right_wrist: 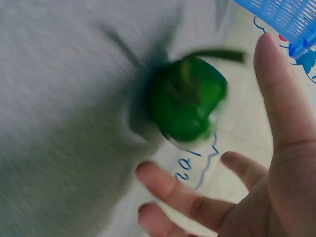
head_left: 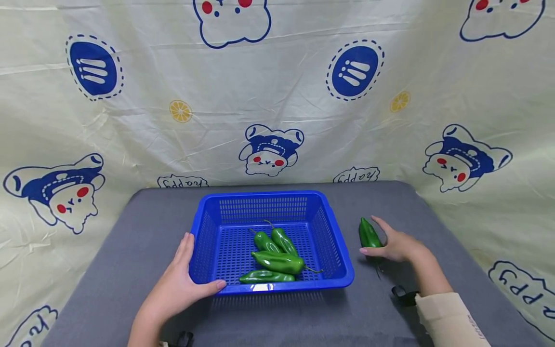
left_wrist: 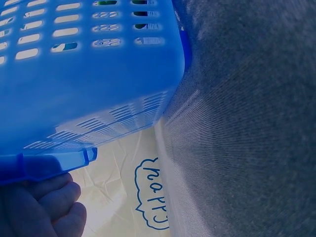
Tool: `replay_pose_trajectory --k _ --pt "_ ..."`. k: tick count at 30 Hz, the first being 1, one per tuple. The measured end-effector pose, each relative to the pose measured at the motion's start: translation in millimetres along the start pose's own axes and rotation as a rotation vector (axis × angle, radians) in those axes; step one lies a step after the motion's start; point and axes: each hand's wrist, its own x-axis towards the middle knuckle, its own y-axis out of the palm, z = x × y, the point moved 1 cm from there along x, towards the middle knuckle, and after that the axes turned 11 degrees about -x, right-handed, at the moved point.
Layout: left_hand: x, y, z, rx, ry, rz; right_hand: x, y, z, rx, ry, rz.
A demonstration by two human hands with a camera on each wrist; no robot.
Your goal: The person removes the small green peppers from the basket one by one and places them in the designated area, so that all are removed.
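A blue plastic basket (head_left: 282, 288) holds several green peppers (head_left: 279, 262) with stems. My left hand (head_left: 179, 284) rests at the basket's front left corner, its straight fingers along the left side and its thumb on the front rim. In the left wrist view, the fingers (left_wrist: 59, 205) touch the rim from outside. Another green pepper (head_left: 369, 233) lies on the table to the right of the basket. Around it my right hand (head_left: 401, 246) is spread, thumb and fingers apart. The right wrist view shows a gap between this pepper (right_wrist: 185, 101) and the fingers (right_wrist: 173, 190).
The grey cloth-covered table (head_left: 130, 250) extends on both sides of the basket. Behind and beside it hangs a pale printed curtain (head_left: 277, 96). A black strap (head_left: 404, 295) shows near the right wrist.
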Motion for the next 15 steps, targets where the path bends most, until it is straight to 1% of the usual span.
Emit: replay_pose_trajectory --k 2,5,9,12,15 --pt "0.1 -0.1 0.5 0.001 0.005 -0.001 -2.5 -5.8 0.6 -0.037 0.017 -0.014" --pt "0.2 -0.3 1.1 0.001 0.014 -0.006 -4.9 -14.4 6.9 -0.050 -0.011 -0.101" --pt "0.0 -0.5 1.6 0.000 0.017 -0.008 -6.9 -25.2 27.7 0.065 -0.113 -0.242" --pt "-0.1 -0.4 1.1 0.001 0.008 -0.002 -9.8 -32.1 48.3 0.163 -0.202 -0.324" --pt "0.2 -0.2 0.2 -0.001 -0.001 0.003 -12.9 -34.8 70.5 0.218 -0.287 -0.392"
